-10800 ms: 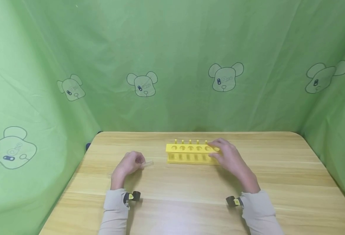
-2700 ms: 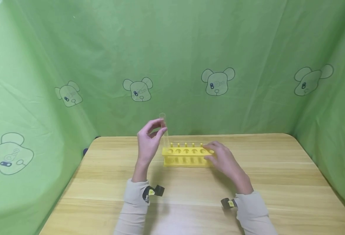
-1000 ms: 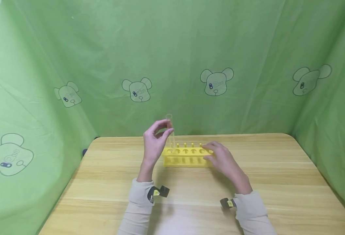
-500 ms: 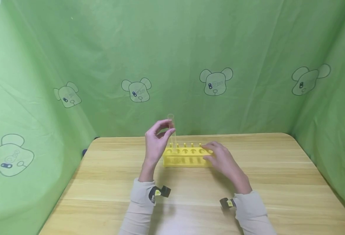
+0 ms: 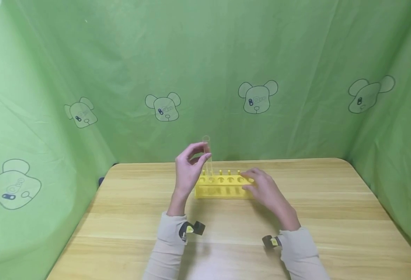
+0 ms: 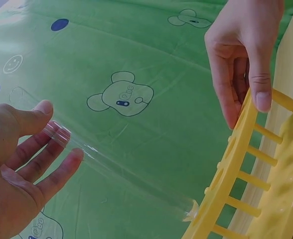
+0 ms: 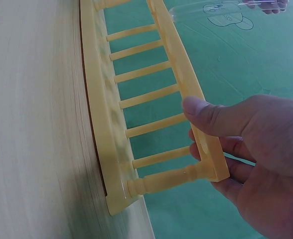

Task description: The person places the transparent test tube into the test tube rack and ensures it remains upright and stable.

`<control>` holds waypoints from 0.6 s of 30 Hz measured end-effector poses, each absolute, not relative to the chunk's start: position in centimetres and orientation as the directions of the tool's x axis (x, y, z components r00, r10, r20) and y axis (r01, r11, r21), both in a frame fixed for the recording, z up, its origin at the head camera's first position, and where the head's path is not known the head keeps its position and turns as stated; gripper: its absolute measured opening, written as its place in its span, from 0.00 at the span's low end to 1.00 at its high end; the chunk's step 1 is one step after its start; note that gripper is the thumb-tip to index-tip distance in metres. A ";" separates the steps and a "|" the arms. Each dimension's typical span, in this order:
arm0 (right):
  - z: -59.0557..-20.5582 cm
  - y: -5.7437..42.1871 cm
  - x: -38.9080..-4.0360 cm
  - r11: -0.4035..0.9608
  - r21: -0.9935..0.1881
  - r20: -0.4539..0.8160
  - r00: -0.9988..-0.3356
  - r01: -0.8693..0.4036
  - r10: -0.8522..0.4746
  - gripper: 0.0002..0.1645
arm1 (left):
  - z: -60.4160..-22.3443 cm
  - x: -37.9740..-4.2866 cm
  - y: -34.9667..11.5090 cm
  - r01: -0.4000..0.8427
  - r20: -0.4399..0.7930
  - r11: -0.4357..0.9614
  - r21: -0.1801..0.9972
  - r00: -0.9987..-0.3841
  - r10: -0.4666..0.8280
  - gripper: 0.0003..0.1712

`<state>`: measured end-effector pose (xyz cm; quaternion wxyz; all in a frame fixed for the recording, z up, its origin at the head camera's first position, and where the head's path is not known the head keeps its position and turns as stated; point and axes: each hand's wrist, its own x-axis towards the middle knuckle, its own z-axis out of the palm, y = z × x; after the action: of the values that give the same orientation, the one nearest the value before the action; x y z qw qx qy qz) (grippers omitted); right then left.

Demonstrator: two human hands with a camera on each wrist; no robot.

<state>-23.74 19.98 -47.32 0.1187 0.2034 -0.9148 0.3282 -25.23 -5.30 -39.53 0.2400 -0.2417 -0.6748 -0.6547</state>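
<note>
My left hand (image 5: 188,169) pinches a clear test tube (image 5: 209,165) near its mouth, between thumb and fingers. The tube stands almost upright, leaning slightly, with its rounded bottom at the second hole from the left of a yellow test tube rack (image 5: 223,185). In the left wrist view the tube's lower end (image 6: 190,209) is right at the rack's top plate (image 6: 220,184). My right hand (image 5: 266,190) grips the rack's right end, thumb on the front edge of the top plate (image 7: 186,82) and fingers behind it.
The rack stands on a wooden table (image 5: 226,233), with a row of yellow pegs (image 5: 229,172) along its back. A green curtain (image 5: 205,58) printed with bear faces hangs behind and at both sides. Each wrist wears a small black camera (image 5: 199,228).
My left hand has raised the test tube from low over the table, turned it upright and brought it right, past the first hole to the second. My right hand keeps holding the rack.
</note>
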 end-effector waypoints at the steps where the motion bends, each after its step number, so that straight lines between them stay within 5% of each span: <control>1: -47.3 20.0 -23.7 0.701 -0.553 0.351 -0.889 -0.450 -0.294 0.27 | -39.6 -25.2 -5.3 0.644 0.644 0.027 0.764 -0.765 0.015 0.18; 18: -47.4 20.1 -23.8 0.702 -0.540 0.365 -0.880 -0.465 -0.303 0.26 | -37.5 -23.4 -4.2 0.627 0.627 0.030 0.778 -0.779 0.016 0.17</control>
<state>-23.82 20.09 -47.41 0.1250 0.2101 -0.9139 0.3241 -23.41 -4.16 -37.54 0.2333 -0.2371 -0.6785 -0.6550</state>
